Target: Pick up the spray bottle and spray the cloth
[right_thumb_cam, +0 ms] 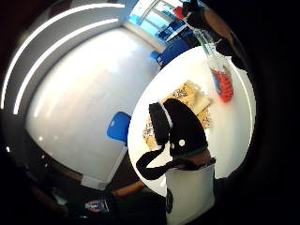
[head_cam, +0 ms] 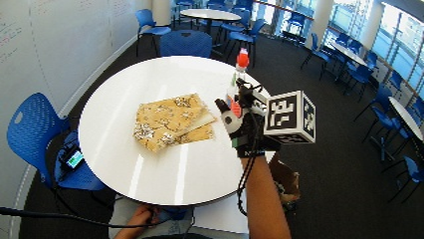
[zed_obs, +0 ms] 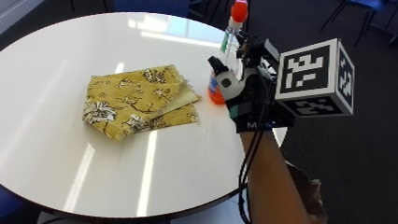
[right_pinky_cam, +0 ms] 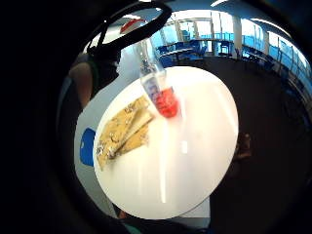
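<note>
Item one, nearest my outside view: right hand (zed_obs: 245, 93), black-gloved, forearm reaching up from the near edge of the desk (zed_obs: 74, 46). I see it hovering over the desk's right-hand part, just beside the spray bottle (zed_obs: 225, 56) and partly in front of it. Grip state: I cannot tell whether the fingers are spread or closed round anything; the back of the glove hides them, and I cannot tell if the hand touches the bottle.

Item two: spray bottle, upright on the desk near its right edge. Clear body, orange-red liquid in the lower part, orange-red top, a label on the side. In the little finger side palm view it (right_pinky_cam: 158, 90) stands apart from the palm, just beside the cloth (right_pinky_cam: 122, 131).

Item three: cloth (zed_obs: 137, 100), yellow with a dark floral print, folded into a rough rectangle with layered edges showing on the side toward the bottle. It lies flat near the middle of the desk, close to the bottle but not touching it.

Item four: desk, round, white, glossy.

Item five: blue chair (head_cam: 36, 132) beside the desk in my wide outside view.
</note>
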